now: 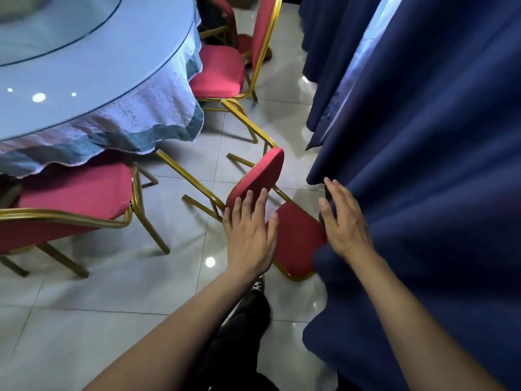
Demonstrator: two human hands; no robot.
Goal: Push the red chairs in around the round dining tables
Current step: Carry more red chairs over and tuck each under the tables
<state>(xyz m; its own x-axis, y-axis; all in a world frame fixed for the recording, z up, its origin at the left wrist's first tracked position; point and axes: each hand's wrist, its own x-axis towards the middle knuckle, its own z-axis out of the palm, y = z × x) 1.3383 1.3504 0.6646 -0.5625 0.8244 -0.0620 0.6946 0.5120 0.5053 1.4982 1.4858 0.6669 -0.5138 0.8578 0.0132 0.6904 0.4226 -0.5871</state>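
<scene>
A red chair with a gold frame (262, 173) lies tipped over on the tiled floor, its legs pointing toward the round table (84, 80) with its pale blue cloth. My left hand (249, 230) hovers over the chair's red seat pad with fingers spread. My right hand (344, 218), also with straight fingers, is over the red backrest (298, 235) where it meets the dark blue curtain. Another red chair (76, 190) stands tucked under the table at the left. A third red chair (220, 71) stands by the table further back.
A heavy dark blue curtain (423, 165) fills the right side, close to the fallen chair. The floor (112, 306) is glossy pale tile. My dark trouser leg and shoe (248, 306) are below the hands.
</scene>
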